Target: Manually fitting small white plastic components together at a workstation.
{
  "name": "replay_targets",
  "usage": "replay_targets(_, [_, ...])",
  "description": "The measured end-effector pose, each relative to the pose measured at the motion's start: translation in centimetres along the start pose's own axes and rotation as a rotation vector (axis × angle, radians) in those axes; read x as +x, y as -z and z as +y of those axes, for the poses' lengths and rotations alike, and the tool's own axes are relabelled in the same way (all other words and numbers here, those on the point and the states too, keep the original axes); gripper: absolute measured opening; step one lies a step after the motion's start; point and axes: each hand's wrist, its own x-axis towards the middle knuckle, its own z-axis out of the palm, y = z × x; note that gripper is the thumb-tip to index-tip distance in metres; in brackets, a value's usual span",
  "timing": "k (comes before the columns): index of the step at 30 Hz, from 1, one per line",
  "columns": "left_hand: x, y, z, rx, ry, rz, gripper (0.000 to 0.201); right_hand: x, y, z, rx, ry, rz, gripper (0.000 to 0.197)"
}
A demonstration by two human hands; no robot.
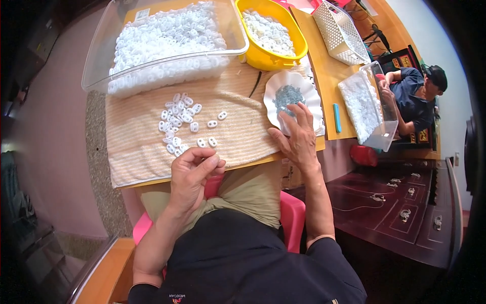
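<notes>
My left hand (192,175) is at the table's near edge, with thumb and fingertips pinched together; whatever they hold, if anything, is too small to make out. Just beyond it lies a loose pile of small white oval plastic pieces (175,119), each with two dark holes. A few more white pieces (211,123) are spread singly to the right of the pile. My right hand (299,138) reaches over a white fluted dish (271,99), fingers stretched out and thumb apart. Its fingertips touch or hover over a heap of tiny blue-grey pieces (288,96) in the dish.
A big clear bin (96,71) of white pieces stands at the far left, beside a yellow tub (263,63) of off-white pieces. A striped cloth (152,164) covers the table. At right are a turquoise stick (337,117), a white basket (331,35), and another person (417,96) behind a clear bin (387,133).
</notes>
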Motion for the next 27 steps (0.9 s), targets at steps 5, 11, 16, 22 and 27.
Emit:
replay_targets(5, [0.1, 0.1, -0.3, -0.008, -0.002, -0.003, 0.01, 0.4, -0.9, -0.9, 0.055, 0.063, 0.067, 0.026])
replay_targets(11, [0.3, 0.1, -0.3, 0.01, 0.001, 0.002, 0.011, 2.9, -1.4, -2.2, -0.05, 0.265, -0.006, 0.019])
replay_targets(16, [0.1, -0.4, 0.3, 0.036, 0.034, 0.056, 0.011, 4.0, -1.5, -2.0, -0.101, 0.375, -0.101, 0.017])
replay_targets(22, [-0.4, 0.0, -0.2, 0.016, 0.038, 0.035, 0.012, 3.6, -1.7, -2.6, -0.031, 0.366, -0.125, 0.011])
replay_targets(27, [-0.5, -0.2, -0.3, 0.0, 0.022, 0.014, 0.011, 3.5, -1.4, -2.7, -0.194, 0.471, -0.108, 0.009])
